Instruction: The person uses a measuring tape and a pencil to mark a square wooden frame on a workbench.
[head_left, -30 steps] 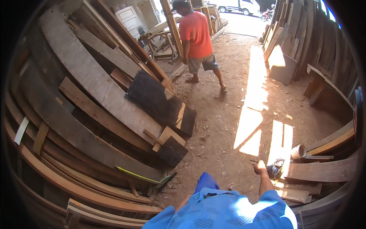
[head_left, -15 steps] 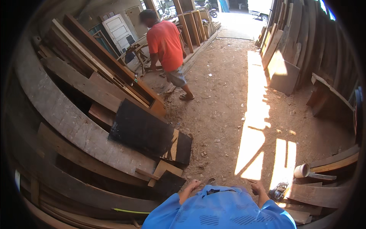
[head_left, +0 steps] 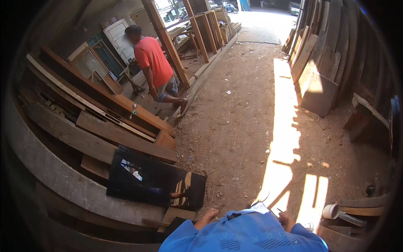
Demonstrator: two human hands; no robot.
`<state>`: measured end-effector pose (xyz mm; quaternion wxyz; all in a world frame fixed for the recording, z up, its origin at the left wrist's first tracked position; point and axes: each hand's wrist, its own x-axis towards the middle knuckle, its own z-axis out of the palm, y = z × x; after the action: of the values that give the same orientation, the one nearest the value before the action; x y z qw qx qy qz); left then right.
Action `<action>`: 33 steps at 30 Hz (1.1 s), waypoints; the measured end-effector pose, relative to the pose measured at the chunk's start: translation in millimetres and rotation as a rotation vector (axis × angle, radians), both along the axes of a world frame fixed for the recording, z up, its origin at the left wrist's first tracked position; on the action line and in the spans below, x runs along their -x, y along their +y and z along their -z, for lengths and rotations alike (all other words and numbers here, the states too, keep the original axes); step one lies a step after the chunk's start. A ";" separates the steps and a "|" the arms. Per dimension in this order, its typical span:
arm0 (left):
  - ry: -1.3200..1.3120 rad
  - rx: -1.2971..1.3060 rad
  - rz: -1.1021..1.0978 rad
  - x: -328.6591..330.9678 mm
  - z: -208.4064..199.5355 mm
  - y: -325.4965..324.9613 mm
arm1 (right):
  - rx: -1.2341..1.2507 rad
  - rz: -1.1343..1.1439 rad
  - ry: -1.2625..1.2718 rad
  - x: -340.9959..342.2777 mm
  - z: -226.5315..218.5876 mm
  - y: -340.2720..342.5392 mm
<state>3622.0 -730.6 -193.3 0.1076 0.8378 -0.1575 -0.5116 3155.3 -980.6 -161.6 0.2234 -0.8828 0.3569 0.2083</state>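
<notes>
Left hand [head_left: 210,213]: seen low centre, above blue shirt [head_left: 247,235]; fingers loosely curled, nothing held. Nearest thing: dark glossy panel [head_left: 155,180], leaned on the plank stack just to the hand's left, not touched.

Right hand [head_left: 286,219]: seen low right of centre, at shirt edge; curled shut. A thin dark tip shows by the knuckles; whether sth is pinched cannot be told.

Near right hand: white cup-like container [head_left: 331,211], lying on its side at the sunlit patch [head_left: 285,168], apart from the hand. Curved boards [head_left: 361,206] beside it, at lower right.

Below left hand: small light wood offcut [head_left: 174,215], propped under the dark panel.

Left side: long planks [head_left: 105,134] stacked slantwise, brown and grey; a wide curved grey board [head_left: 54,172] beneath them.

Middle: dirt floor [head_left: 235,117], w/ chips and scraps scattered.

Right side: flat boards [head_left: 319,94] leaned vs. the wall, partly sunlit.

Far left: another person in a red shirt [head_left: 153,56] and grey shorts, stood among timber by an upright post [head_left: 166,40]; white door [head_left: 117,35] behind.
</notes>
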 end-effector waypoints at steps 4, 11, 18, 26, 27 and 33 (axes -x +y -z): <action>0.123 -0.025 0.033 14.8 -25.3 -31.3 | -0.605 1.011 -0.422 -75.6 -17.0 -139.7; 0.124 0.157 -0.014 -32.5 -41.3 -144.6 | -0.377 0.905 -0.390 -166.5 -67.3 -301.3; 0.184 0.180 0.366 -97.9 -24.9 -306.5 | -0.358 1.008 -0.508 -166.7 -93.5 -268.8; 0.340 0.109 0.937 -111.2 -5.9 -489.0 | -0.235 1.905 -0.235 -57.5 -26.4 -24.1; 0.383 0.149 0.949 -120.3 -10.7 -517.7 | -0.209 2.101 -0.420 -68.8 -24.4 -8.6; 0.650 0.297 1.079 -12.3 -194.1 -614.0 | -0.469 2.481 -0.217 -195.0 -41.5 84.9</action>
<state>3634.2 -1344.6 0.8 -0.0077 0.4195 -0.5848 -0.6942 3350.3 -895.7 -120.1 0.4465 0.0919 0.8763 -0.1557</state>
